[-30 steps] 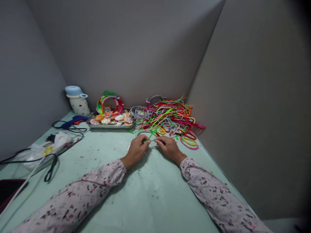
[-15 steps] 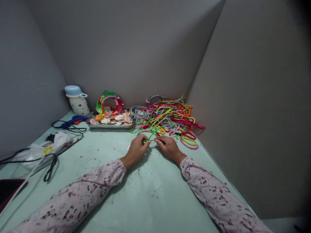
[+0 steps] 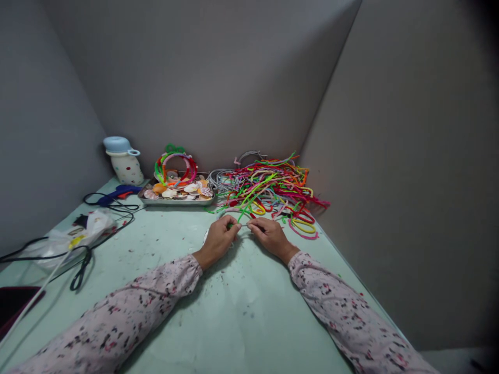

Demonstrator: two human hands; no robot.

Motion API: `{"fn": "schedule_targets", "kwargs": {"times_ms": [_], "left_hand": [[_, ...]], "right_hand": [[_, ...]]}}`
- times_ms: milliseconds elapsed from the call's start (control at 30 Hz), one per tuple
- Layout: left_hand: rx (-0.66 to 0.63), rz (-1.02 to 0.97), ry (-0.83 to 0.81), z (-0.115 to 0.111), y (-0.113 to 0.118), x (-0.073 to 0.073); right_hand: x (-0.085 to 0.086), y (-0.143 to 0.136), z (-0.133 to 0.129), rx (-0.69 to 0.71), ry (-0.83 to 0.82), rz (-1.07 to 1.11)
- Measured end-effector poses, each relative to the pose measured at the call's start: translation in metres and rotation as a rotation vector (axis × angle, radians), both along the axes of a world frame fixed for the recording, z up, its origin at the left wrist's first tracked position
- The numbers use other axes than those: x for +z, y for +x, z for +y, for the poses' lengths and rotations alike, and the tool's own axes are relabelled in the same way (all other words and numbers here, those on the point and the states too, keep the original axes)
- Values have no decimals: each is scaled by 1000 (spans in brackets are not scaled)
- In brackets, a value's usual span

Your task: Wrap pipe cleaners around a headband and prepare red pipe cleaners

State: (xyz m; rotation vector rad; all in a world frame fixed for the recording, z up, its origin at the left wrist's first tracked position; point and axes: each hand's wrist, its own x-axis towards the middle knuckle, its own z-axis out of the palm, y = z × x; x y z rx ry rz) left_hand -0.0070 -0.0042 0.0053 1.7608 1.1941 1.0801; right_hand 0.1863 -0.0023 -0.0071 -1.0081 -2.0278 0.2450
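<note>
I see the green strand (image 3: 242,213) shifted slightly; left hand (image 3: 219,240) and right hand (image 3: 270,237) both pinch the wire (image 3: 244,225), so work seems unfinished.

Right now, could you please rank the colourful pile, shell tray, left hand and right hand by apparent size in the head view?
1. Colourful pile
2. Shell tray
3. Left hand and right hand: too alike to rank.

Bottle (image 3: 128,169): small coloured spots — possibly just decoration, too small to tell; no readable lettering
Blue tool (image 3: 117,194): no legible brand or number
Plastic bag (image 3: 99,222): no readable print
Yellow piece (image 3: 77,241): no legible sign
</note>
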Motion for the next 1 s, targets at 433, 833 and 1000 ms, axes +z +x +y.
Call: {"fn": "schedule_targets", "kwargs": {"times_ms": [433, 833, 1000], "left_hand": [[43, 98, 185, 2, 0, -5], [64, 153, 247, 0, -1, 0], [67, 156, 259, 0, -1, -1]], "right_hand": [[-4, 1, 2, -69, -9, 32], [-4, 2, 3, -119, -49, 77], [-1, 1, 1, -113, -72, 98]]}}
